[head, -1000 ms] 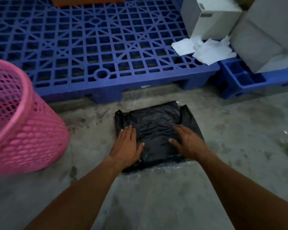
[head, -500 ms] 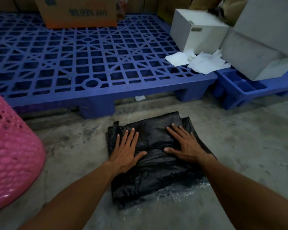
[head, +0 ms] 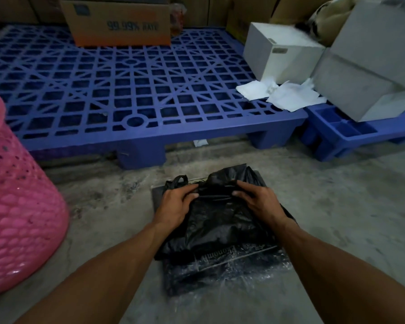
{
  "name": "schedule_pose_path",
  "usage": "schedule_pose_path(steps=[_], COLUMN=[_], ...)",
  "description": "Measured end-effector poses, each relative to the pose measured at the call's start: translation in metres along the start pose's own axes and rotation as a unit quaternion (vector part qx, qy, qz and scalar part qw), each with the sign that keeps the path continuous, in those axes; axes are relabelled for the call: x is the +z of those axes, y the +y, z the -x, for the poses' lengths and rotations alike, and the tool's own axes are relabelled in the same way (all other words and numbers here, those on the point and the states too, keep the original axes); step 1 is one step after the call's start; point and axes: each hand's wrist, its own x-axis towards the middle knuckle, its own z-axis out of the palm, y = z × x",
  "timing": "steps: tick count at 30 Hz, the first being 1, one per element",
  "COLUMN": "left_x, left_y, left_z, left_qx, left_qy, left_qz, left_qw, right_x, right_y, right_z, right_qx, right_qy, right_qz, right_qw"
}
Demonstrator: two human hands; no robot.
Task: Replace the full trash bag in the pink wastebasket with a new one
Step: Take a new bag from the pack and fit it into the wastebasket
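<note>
Both hands are closed on a new black trash bag: the left hand and the right hand each pinch its upper edge between thumb and fingers, lifting that end off the pack of bags lying on the concrete floor. The pack sits in a clear wrapper with some print on it, too blurred to read, and the lower end of the lifted bag rests on it. A loop handle of the bag sticks up just beyond the left hand. The pink wastebasket stands on the floor well to the left, cut off by the picture's edge; its inside cannot be seen, so whether it holds a bag at all cannot be told. A blue pallet lies beyond the pack, carrying a cardboard box, a white box and loose white paper at its far right corner. The step in hand looks like pulling one fresh bag free of the pack. Next, the bag probably needs separating fully from the ones beneath, then its mouth found and opened, since thin film tends to cling shut. After that it must be carried left to the wastebasket, pushed down inside and its rim folded over the basket's edge.
</note>
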Motion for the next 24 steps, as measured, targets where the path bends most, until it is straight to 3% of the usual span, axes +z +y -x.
schedule_pose_path(steps=[6,12,16,24], left_x=[-0.048,-0.114,-0.147,-0.192], left_y=[0.007,0.031,0.045,0.062], left_z=[-0.005,-0.002,0.005,0.015], left_qx=[-0.059,-0.032,0.008,0.003], left_qy=[-0.048,-0.081,-0.08,-0.017], left_qz=[0.116,0.154,0.091,-0.066], left_qw=[0.99,0.984,0.993,0.998], right_x=[-0.027,-0.047,-0.051,-0.064], right_y=[-0.037,-0.079,-0.102,-0.155], right_z=[-0.004,-0.011,-0.012,-0.015], right_qx=[-0.061,-0.157,-0.168,-0.184], right_qy=[0.014,-0.009,-0.023,0.016], right_qz=[0.027,0.044,0.09,0.108], right_qw=[0.998,0.987,0.981,0.977])
